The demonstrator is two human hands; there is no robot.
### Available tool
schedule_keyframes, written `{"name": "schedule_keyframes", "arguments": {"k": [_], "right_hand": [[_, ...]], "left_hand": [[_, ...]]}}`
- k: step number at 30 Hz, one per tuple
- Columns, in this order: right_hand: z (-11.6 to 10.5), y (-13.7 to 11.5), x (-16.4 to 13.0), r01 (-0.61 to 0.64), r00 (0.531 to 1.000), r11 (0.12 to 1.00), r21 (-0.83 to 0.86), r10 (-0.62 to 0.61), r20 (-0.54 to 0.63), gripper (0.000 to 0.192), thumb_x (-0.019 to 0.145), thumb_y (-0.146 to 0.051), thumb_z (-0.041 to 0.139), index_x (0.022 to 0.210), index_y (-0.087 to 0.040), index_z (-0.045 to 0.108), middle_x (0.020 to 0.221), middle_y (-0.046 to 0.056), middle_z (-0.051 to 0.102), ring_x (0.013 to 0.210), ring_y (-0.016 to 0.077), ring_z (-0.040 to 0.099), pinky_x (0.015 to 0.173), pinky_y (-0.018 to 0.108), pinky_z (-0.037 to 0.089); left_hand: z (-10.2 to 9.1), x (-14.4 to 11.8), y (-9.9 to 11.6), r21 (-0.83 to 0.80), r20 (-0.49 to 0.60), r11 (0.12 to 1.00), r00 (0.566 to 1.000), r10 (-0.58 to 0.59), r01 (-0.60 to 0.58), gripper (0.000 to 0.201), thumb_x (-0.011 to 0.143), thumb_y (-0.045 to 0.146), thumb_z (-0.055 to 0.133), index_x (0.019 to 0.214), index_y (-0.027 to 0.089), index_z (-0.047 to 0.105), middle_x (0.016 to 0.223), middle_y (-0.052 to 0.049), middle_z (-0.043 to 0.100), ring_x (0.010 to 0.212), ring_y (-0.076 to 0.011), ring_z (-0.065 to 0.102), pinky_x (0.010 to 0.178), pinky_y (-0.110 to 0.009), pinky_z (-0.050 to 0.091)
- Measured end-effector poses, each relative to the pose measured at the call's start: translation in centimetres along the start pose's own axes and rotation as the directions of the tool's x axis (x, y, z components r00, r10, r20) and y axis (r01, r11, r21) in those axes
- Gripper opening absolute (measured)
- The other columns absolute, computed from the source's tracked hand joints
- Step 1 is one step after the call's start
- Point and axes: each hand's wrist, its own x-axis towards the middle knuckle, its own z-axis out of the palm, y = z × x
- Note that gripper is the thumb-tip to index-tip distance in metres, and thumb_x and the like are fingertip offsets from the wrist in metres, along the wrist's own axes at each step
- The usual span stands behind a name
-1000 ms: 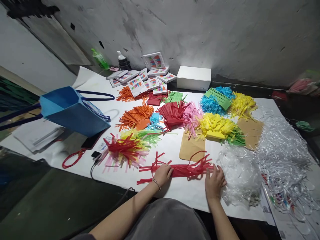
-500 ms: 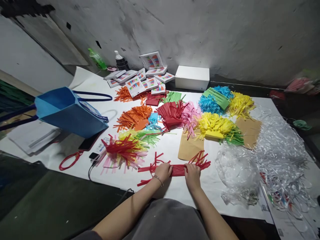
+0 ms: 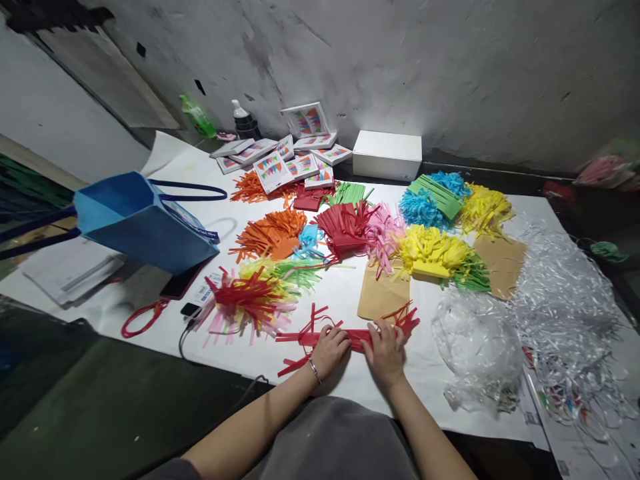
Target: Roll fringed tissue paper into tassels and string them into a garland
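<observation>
A red paper tassel [image 3: 357, 339] lies flat across the white tabletop in front of me, its solid middle band between my hands and fringed strips spreading from both ends. My left hand [image 3: 331, 351] is curled over the left part of the band, a bracelet on its wrist. Over the right part rests my right hand [image 3: 385, 350], fingers bent and thumb against the paper. Beyond my right hand is a brown paper sheet [image 3: 383, 297]. To the left of my hands, a heap of red, yellow and pink fringe [image 3: 250, 300] is spread out.
More fringed bundles, such as orange fringe [image 3: 273, 233] and yellow fringe [image 3: 433, 247], lie farther back. A blue bag [image 3: 145, 227] leans at left. Clear plastic [image 3: 475, 347] and tangled clear strips [image 3: 560, 320] cover the right. Printed packets [image 3: 273, 172] and a white box [image 3: 387, 155] stand by the wall.
My hands have shifted over the red band; both now lie flatter, with the fingers reaching farther across it. The view has moved slightly. The other things stay in place.
</observation>
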Motion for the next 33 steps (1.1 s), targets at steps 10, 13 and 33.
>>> {"name": "schedule_keyframes", "arguments": {"k": [10,13,33], "right_hand": [[2.1,0.1,-3.3,0.176,0.982,0.981,0.083,-0.18,0.05,0.021,0.09,-0.018,0.051,0.106,-0.023,0.064,0.112,0.007,0.064,0.112,0.0216,0.051,0.109,0.046,0.018],[1.7,0.8,-3.8,0.104,0.995,0.993,0.057,-0.104,0.002,0.02,0.091,-0.02,0.05,0.104,-0.024,0.065,0.116,0.007,0.063,0.114,0.0219,0.05,0.109,0.046,0.018],[1.5,-1.2,-1.8,0.115,0.991,0.992,0.053,-0.119,0.069,0.013,0.091,-0.018,0.051,0.088,-0.023,0.063,0.09,0.004,0.065,0.094,0.0205,0.05,0.101,0.046,0.02]], "left_hand": [[0.2,-1.3,-0.1,-0.06,-0.008,0.998,0.999,0.035,-0.035,0.019,0.092,0.021,0.046,0.099,0.023,0.063,0.097,-0.004,0.065,0.093,-0.0199,0.053,0.094,-0.044,0.029],[0.2,-1.8,-0.5,-0.081,-0.046,0.996,0.998,-0.043,0.039,0.018,0.092,0.024,0.047,0.089,0.023,0.064,0.092,-0.003,0.066,0.091,-0.0199,0.054,0.093,-0.044,0.028],[-2.0,0.4,-0.2,0.036,-0.037,0.962,0.962,-0.269,0.27,0.025,0.084,0.035,0.059,0.104,0.022,0.062,0.111,-0.01,0.058,0.104,-0.0277,0.049,0.094,-0.048,0.029]]}}
